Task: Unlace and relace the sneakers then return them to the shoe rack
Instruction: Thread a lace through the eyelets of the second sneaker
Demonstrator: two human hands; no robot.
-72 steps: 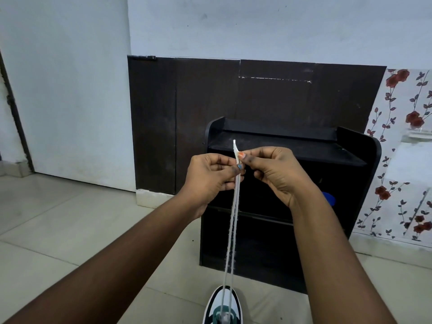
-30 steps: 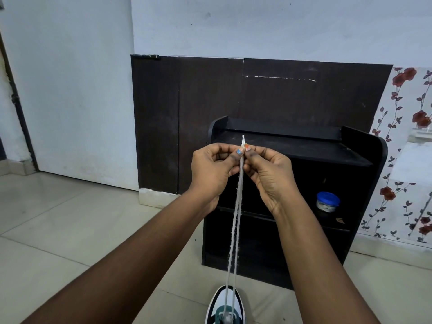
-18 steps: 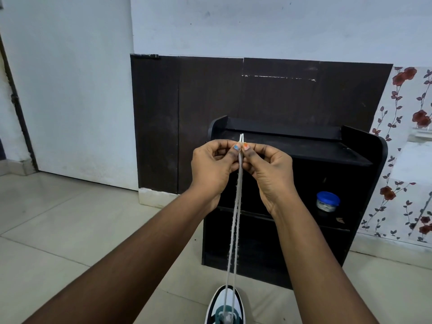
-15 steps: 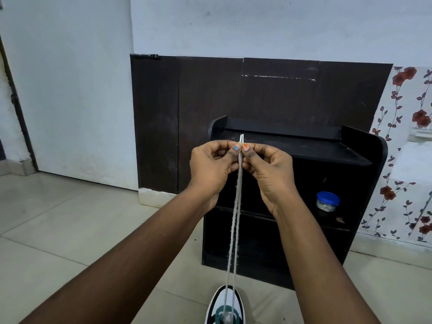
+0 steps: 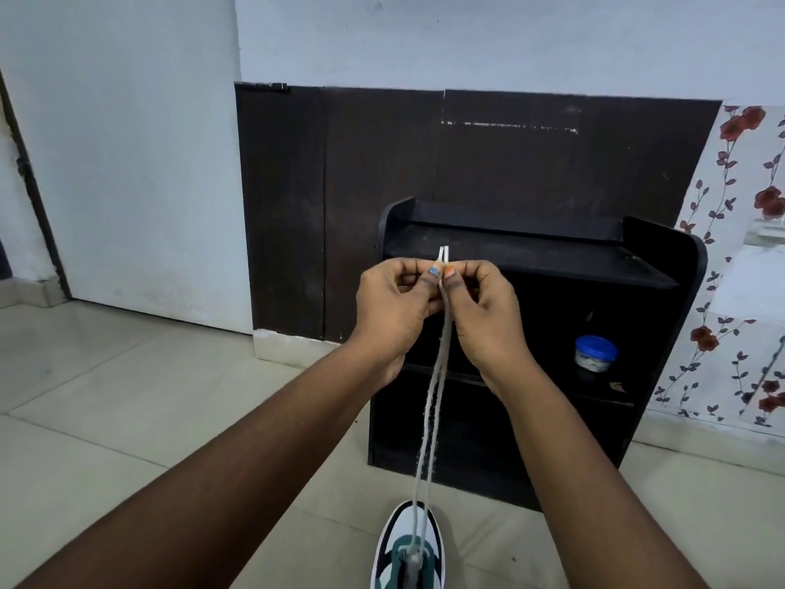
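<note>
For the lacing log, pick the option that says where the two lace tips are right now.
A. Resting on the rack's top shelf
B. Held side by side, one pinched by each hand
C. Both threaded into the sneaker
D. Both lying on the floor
B: the left hand and right hand pinch the lace tips together above the sneaker.

White lace (image 5: 433,401) stretched taut from white-green sneaker (image 5: 410,550), black rack (image 5: 552,265) behind.

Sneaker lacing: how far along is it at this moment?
Early relacing, apparently: the lace runs up from the sneaker's lowest eyelets only. In hand: left hand and right hand pinch both lace tips together, evening them. Left: threading upward, returning it to the shoe rack. No second sneaker shows.
</note>
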